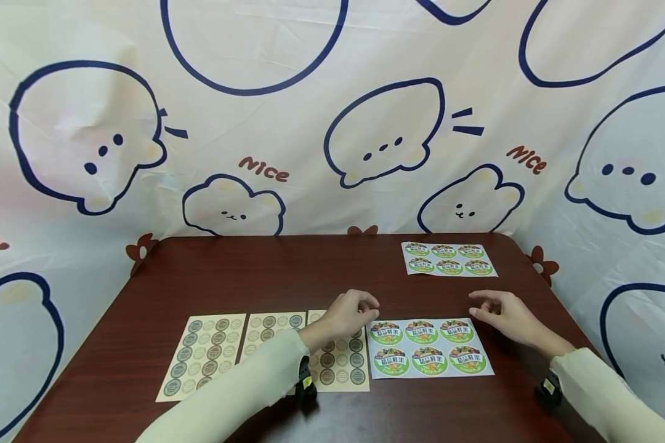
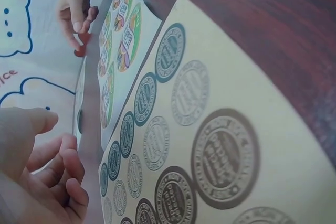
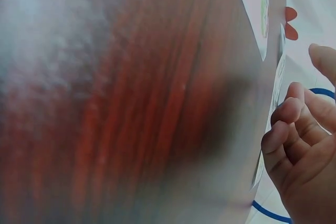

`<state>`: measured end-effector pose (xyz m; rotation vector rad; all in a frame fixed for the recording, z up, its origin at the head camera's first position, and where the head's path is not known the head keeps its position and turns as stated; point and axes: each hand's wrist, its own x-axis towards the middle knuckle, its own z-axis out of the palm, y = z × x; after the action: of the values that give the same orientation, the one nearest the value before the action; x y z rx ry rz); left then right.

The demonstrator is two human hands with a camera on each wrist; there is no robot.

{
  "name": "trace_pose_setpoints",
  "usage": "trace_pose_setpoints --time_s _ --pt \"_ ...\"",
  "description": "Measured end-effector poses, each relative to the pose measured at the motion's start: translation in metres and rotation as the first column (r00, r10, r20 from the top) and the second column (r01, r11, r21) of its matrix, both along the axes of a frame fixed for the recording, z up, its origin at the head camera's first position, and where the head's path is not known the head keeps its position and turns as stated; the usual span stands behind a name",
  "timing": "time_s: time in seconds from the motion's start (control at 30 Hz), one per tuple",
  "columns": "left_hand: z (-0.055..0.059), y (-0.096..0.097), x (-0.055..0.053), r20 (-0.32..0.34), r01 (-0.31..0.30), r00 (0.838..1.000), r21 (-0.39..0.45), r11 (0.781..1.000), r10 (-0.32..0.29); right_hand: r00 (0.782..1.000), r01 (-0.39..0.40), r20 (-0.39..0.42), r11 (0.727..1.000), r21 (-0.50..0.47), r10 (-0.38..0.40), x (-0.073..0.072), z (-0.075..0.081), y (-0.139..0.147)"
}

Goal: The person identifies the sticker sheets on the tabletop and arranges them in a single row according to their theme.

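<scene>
My left hand [image 1: 350,312] hovers over the top edges of the third beige sticker sheet [image 1: 341,368] and the white sticker sheet [image 1: 430,348] beside it. Its fingers are loosely curled, with nothing between them and the thumb in the left wrist view. On the white sheet are two rows of round green fruit-picture stickers. My right hand [image 1: 504,314] is held just off that sheet's upper right corner, fingers relaxed and holding nothing. Brown and dark grey seal stickers, with paler ones between, cover the beige sheets. My left forearm hides part of them.
Two more beige sheets, one at the left [image 1: 202,355] and one in the middle [image 1: 274,325], lie in line with the third. A second white sticker sheet [image 1: 449,258] lies at the back right of the dark wooden table [image 1: 277,271]. A cartoon-printed cloth [image 1: 305,123] hangs behind.
</scene>
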<state>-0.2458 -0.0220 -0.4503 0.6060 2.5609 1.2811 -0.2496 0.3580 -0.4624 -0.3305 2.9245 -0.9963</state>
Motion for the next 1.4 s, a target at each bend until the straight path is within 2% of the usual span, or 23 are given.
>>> trace_pose_setpoints --time_s 0.47,0.97,1.2,1.4 --pt "0.0 0.004 -0.015 0.014 -0.001 1.0 -0.009 1.0 0.001 0.998 0.06 -0.004 0.997 0.039 -0.06 -0.019 0.002 0.012" --pt "0.004 0.019 -0.032 -0.019 -0.031 0.999 -0.011 0.999 0.03 0.993 0.117 -0.021 0.99 0.074 -0.116 -0.041 0.007 0.018" --pt "0.008 0.023 -0.038 -0.043 -0.037 0.998 -0.061 0.997 0.035 0.99 0.14 -0.023 0.985 0.099 -0.138 -0.05 0.009 0.023" --pt "0.003 0.03 -0.043 -0.057 -0.03 0.998 -0.113 0.993 0.023 0.983 0.182 -0.012 0.976 0.12 -0.181 -0.06 0.009 0.031"
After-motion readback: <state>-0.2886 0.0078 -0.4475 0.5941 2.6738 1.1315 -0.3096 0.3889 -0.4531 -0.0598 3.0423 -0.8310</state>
